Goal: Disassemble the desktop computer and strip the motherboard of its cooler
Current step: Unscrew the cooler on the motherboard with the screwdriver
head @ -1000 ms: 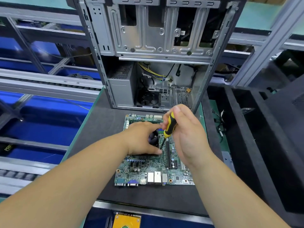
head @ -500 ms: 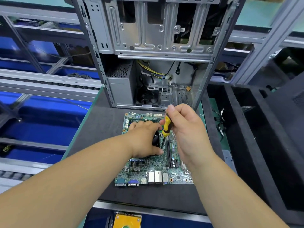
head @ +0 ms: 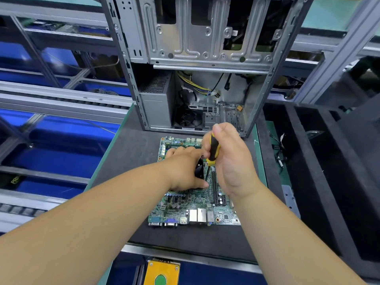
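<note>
A green motherboard (head: pixel 191 204) lies flat on the dark mat in front of the open grey computer case (head: pixel 195 48). My left hand (head: pixel 183 171) rests on top of the black cooler (head: pixel 199 168) and covers most of it. My right hand (head: pixel 232 159) grips a yellow and black screwdriver (head: pixel 212 150), held nearly upright, its shaft pointing down at the board just right of the cooler. The tip is hidden between my hands.
The dark mat (head: pixel 127 161) has a green edge at the left, with blue bins and metal rails beyond. Black foam trays (head: pixel 320 182) with loose cables stand at the right. A yellow part (head: pixel 162 272) lies below the front edge.
My right hand with the screwdriver has risen slightly and moved a little farther from me. The left hand stays on the cooler.
</note>
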